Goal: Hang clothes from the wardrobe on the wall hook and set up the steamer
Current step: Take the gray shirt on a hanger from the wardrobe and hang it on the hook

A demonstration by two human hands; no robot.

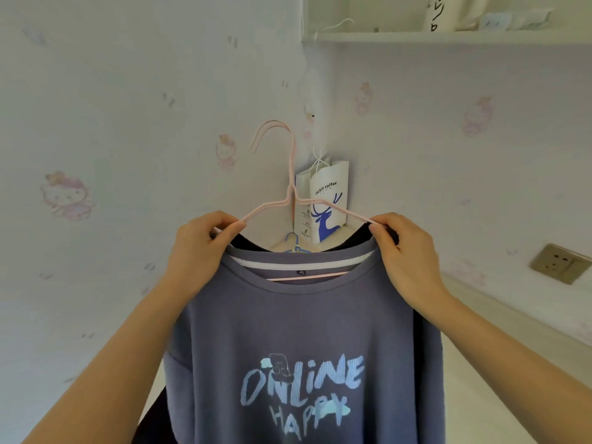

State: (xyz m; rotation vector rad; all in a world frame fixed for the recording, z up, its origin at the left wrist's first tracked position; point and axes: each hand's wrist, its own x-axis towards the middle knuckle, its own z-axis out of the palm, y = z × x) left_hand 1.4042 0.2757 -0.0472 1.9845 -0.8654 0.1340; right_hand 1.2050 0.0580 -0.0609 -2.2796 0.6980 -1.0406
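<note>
Up near the corner, both hands pinch the shoulders of two pink hangers (290, 174) held together. The left hand (205, 248) grips the left shoulder, the right hand (403, 251) the right, each closed on wire and cloth. A blue-grey shirt (304, 347) printed "ONLINE HAPPY" hangs in front, with a dark garment (243, 240) just behind it. The hooks (272, 133) are free in the air, touching no wall hook I can see. Behind them a coffee bag (326, 200) hangs in the corner; a socket (560, 262) sits on the right wall.
</note>
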